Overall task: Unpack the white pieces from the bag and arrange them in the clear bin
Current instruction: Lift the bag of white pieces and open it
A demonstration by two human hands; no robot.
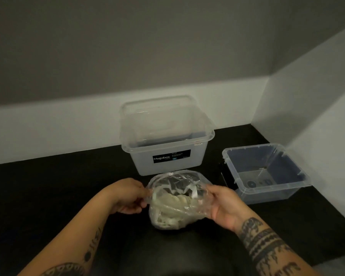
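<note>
Bag (173, 198) gripped at mouth by left hand (127, 198) and right hand (223, 206); white pieces (173, 206) seemingly all inside; clear bin (163, 150) unfilled.

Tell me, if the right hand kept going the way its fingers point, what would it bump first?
Probably the clear bag of white pieces it already grips: the right hand points left, toward the left hand. Depth is hard to judge, but nothing else lies between.

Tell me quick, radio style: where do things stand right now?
Left hand and right hand both gripping clear bag mouth. White pieces all inside bag. Clear bin open at right, no white pieces in it. Nothing blocking.
</note>
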